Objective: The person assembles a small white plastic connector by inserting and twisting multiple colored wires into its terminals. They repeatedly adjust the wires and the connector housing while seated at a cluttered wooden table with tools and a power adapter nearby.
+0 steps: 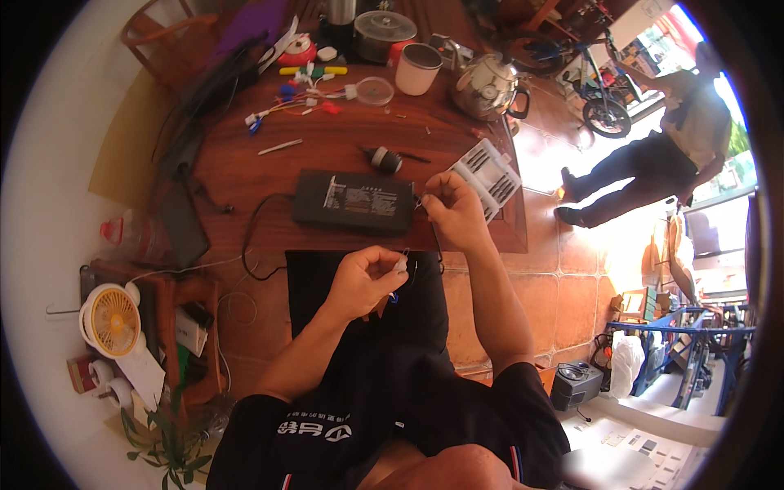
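My left hand (367, 282) is over my lap, thumb and fingers pinching a small whitish connector (400, 264). A thin bent wire stands up beside its fingertips. Farther forward, my right hand (454, 208) is at the right end of a black power adapter (355, 205). Its fingertips close on a thin wire piece (418, 203), too small to make out fully. The adapter lies flat near the table's front edge, printed label up, with a black cable (248, 236) leaving its left end. An open bit case (488, 177) lies just beyond my right hand.
Behind the adapter lie a stubby screwdriver (386, 160) and a pen-like rod (280, 147). Wire connectors (306, 101), a pink cup (418, 68) and a steel kettle (488, 89) stand farther back. A fan (113, 320) is at left. A person (649, 153) stands at right.
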`<state>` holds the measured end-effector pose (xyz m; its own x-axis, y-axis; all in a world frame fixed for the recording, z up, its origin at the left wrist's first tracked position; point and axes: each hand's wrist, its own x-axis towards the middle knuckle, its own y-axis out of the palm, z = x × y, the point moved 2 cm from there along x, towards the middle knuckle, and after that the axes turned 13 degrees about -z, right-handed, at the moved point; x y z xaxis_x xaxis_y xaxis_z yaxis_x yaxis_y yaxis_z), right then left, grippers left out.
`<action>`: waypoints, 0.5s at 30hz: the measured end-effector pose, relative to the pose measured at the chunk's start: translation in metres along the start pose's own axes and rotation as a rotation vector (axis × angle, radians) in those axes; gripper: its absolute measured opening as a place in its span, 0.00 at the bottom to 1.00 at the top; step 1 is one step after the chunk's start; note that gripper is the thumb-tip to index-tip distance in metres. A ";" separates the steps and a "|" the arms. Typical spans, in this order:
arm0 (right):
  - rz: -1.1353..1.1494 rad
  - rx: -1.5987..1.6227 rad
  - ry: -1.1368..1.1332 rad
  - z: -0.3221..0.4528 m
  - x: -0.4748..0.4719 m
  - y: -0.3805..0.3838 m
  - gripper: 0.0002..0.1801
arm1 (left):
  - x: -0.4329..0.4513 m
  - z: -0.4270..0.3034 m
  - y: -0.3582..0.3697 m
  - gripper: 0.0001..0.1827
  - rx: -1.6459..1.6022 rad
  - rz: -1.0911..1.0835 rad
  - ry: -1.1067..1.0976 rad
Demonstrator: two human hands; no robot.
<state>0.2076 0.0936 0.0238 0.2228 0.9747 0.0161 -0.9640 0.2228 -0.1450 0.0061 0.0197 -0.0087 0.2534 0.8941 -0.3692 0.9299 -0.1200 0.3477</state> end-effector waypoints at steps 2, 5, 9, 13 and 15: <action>-0.019 -0.103 -0.059 -0.001 0.007 0.007 0.07 | -0.001 0.005 -0.007 0.12 -0.030 -0.009 -0.046; 0.014 -0.276 -0.027 0.001 0.011 0.009 0.09 | -0.003 0.013 -0.023 0.12 -0.015 -0.063 -0.007; 0.043 -0.406 -0.204 0.012 0.011 0.013 0.09 | -0.002 0.019 -0.041 0.13 -0.161 -0.091 0.063; 0.058 -0.506 -0.144 0.021 0.013 0.015 0.09 | -0.002 0.018 -0.046 0.13 -0.176 -0.116 0.062; 0.059 -0.509 -0.119 0.023 0.014 0.015 0.09 | -0.002 0.016 -0.045 0.13 -0.170 -0.116 0.060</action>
<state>0.1933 0.1107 0.0442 0.1236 0.9872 0.1008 -0.7754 0.1595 -0.6110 -0.0315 0.0167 -0.0375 0.1264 0.9224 -0.3649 0.8924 0.0549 0.4479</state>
